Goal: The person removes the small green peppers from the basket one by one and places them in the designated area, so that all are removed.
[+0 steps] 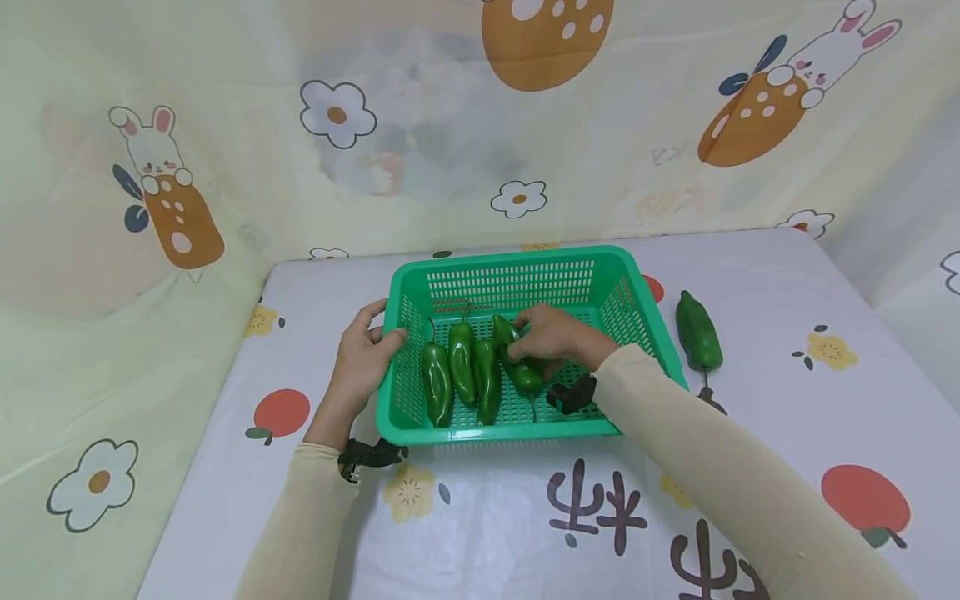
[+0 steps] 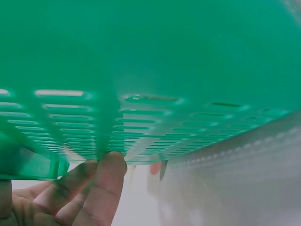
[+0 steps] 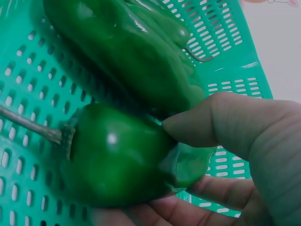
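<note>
A green plastic basket (image 1: pixel 495 434) with slotted walls stands on the table. My left hand (image 1: pixel 358 362) grips its left rim, thumb on top and fingers along the outer wall, where fingertips (image 2: pixel 113 165) show against the slots in the left wrist view. Inside the basket, my right hand (image 1: pixel 553 335) holds a green pepper (image 3: pixel 117 155) between thumb and fingers, its stem toward the near side. Left of it lie three more peppers, a leftmost one (image 1: pixel 437 387), a middle one (image 1: pixel 462 367) and one beside the held pepper (image 1: pixel 487 383).
To the right of the basket, a single green pepper (image 1: pixel 699 333) lies on the patterned tablecloth (image 1: pixel 480 533). A printed cloth curtain (image 1: pixel 435 167) hangs behind the table and along its left side. Each wrist wears a small black camera, one seen by the right sleeve (image 1: pixel 572 394).
</note>
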A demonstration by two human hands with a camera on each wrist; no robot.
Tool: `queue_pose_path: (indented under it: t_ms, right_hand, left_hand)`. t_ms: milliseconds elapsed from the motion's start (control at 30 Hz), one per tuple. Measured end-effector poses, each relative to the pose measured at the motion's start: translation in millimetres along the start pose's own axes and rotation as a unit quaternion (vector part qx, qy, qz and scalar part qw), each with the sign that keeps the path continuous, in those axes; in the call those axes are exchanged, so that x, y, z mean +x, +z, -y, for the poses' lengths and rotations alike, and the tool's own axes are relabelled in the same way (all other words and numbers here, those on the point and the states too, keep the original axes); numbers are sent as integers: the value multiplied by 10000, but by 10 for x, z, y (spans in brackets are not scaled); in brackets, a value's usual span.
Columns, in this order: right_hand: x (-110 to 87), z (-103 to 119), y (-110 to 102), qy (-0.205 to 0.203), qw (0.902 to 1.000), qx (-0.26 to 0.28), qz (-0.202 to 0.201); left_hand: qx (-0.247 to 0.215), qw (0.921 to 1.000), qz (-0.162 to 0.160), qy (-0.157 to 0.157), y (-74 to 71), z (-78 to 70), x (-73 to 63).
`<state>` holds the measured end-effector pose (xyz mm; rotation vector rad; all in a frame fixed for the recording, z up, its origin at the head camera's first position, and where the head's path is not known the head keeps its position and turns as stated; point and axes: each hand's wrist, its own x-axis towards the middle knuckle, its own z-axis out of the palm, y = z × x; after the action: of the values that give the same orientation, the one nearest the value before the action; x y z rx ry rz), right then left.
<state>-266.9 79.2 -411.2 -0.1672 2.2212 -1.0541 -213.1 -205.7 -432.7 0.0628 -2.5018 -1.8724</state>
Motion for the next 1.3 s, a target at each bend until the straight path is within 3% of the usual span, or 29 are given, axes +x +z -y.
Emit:
queue_pose_path:
  t_ms: [300,667,1300]
  right_hand:
    - [-34,-20,-65,-155,9998,-72,-116]
    - [-147,-25,-263,-282,9986,311,-326]
    - [-486,-31,-611,-324,9967,370,-649]
  left_hand:
    - [-21,10000,-8,-32,-6,-19,-9]
    - [80,10000,-17,2,-5,-23,-7]
    - [55,10000,-32,38,4,-22,-11]
